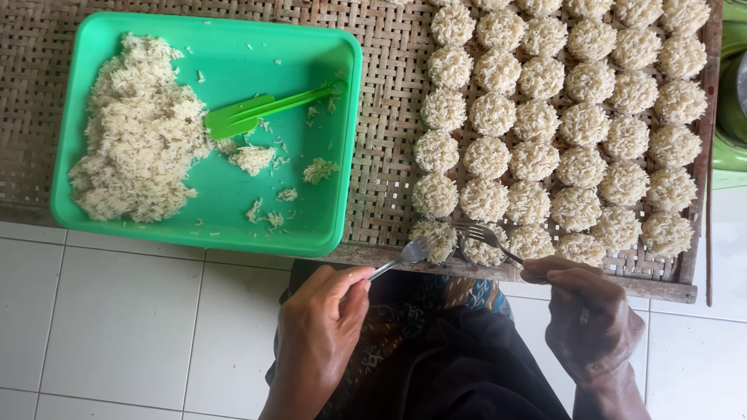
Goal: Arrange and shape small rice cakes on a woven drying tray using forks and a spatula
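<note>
The top rows of rice rounds [560,117] run off the frame's upper edge, and a green object beyond the right hand is cut off too. Both wrists leave the bottom edge. The left hand [319,334] is clenched on a fork [408,254] whose tines touch a pale, loosely packed rice round [436,237] just ahead of the hands at the woven tray's [385,155] near rim. The right hand [587,315] pinches a second fork [486,237] resting on the neighbouring round. Beyond the left hand, a green tray [226,225] holds loose rice [140,132] and a green paddle [264,109].
</note>
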